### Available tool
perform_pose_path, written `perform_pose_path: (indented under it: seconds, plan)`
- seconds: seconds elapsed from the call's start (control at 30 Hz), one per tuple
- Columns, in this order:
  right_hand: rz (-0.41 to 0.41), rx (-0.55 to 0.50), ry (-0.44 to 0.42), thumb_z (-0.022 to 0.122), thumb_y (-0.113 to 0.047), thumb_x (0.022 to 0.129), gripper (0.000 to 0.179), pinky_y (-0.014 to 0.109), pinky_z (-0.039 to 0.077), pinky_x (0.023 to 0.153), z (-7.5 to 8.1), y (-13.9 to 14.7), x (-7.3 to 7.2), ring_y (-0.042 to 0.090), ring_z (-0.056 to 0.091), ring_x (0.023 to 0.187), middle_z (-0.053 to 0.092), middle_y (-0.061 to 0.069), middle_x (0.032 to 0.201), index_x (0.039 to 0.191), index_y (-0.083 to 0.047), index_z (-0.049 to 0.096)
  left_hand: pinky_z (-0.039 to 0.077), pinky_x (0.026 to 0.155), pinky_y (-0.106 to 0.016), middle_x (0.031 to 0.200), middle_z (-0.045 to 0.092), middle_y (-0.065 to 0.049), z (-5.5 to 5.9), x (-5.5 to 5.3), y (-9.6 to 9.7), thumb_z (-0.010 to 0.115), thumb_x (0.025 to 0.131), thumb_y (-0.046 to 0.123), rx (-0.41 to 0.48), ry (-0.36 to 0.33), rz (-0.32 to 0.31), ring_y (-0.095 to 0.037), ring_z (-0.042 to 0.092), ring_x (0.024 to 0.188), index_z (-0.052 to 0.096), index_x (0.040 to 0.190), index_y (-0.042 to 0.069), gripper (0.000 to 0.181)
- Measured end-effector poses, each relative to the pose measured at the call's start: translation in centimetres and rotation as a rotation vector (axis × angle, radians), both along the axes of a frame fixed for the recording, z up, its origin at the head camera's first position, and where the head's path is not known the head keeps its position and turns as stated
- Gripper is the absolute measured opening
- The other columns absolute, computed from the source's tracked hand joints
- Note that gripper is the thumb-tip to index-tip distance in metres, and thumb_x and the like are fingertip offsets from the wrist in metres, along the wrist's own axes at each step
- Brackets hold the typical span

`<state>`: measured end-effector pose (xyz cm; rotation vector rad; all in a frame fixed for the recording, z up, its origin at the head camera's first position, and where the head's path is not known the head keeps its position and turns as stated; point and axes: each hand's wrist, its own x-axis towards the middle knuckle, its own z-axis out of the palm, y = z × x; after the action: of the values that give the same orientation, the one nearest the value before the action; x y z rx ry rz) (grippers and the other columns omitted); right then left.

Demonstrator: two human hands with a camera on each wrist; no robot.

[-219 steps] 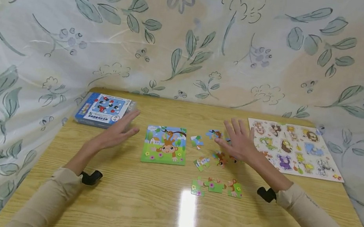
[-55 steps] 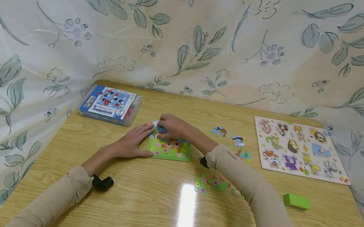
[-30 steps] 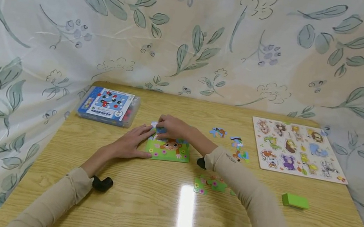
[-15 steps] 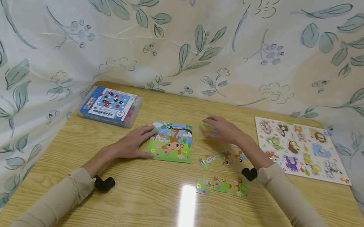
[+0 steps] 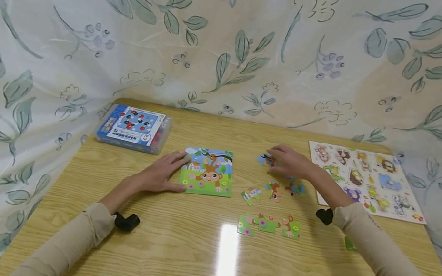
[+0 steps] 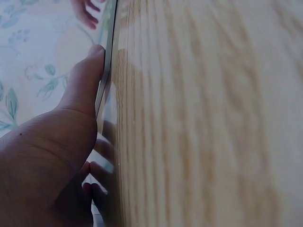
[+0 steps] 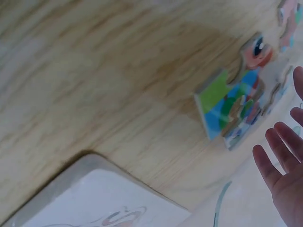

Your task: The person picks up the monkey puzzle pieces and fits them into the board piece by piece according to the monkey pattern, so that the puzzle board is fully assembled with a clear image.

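A square puzzle board [image 5: 204,186] with a hanging monkey picture lies mid-table. My left hand [image 5: 161,172] rests along its left edge, the thumb at the lower left corner; in the left wrist view the thumb touches the board's edge. My right hand [image 5: 295,163], fingers extended, hovers over the loose pieces at the right. Just under its fingertips lies a blue puzzle piece [image 5: 263,159], partly covered. Nearer lie a house piece [image 5: 251,195], a monkey-face piece [image 5: 275,192] and a piece with a green-and-blue edge [image 7: 218,106]. A front row includes a green grass piece [image 5: 268,226].
A plastic box [image 5: 133,128] with a molecule picture stands at the back left. At the right lies a white animal puzzle board [image 5: 385,198]. A green block [image 5: 349,244] shows partly beside the right sleeve. A floral cloth [image 5: 229,86] hangs behind the table.
My right hand has left the board's upper left area and moved right over the loose pieces. The piece that lay beside the board earlier is gone from there. My left hand came onto the board's edge.
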<state>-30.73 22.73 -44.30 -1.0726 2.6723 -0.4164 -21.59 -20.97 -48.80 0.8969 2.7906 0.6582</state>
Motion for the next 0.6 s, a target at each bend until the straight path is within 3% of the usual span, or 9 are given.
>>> perform_pose_path:
  seconds: [0.6]
  plan:
    - [0.039, 0.003, 0.034, 0.069, -0.021, 0.091, 0.055, 0.053, 0.047, 0.098, 0.02, -0.12, -0.32, 0.04, 0.053, 0.121, 0.051, 0.024, 0.135, 0.137, 0.003, 0.051, 0.019, 0.117, -0.061, 0.162, 0.02, -0.013, -0.28, -0.18, -0.14, 0.069, 0.086, 0.051, -0.005, -0.007, -0.002, -0.039, 0.014, 0.15, 0.023, 0.156, 0.014, 0.091]
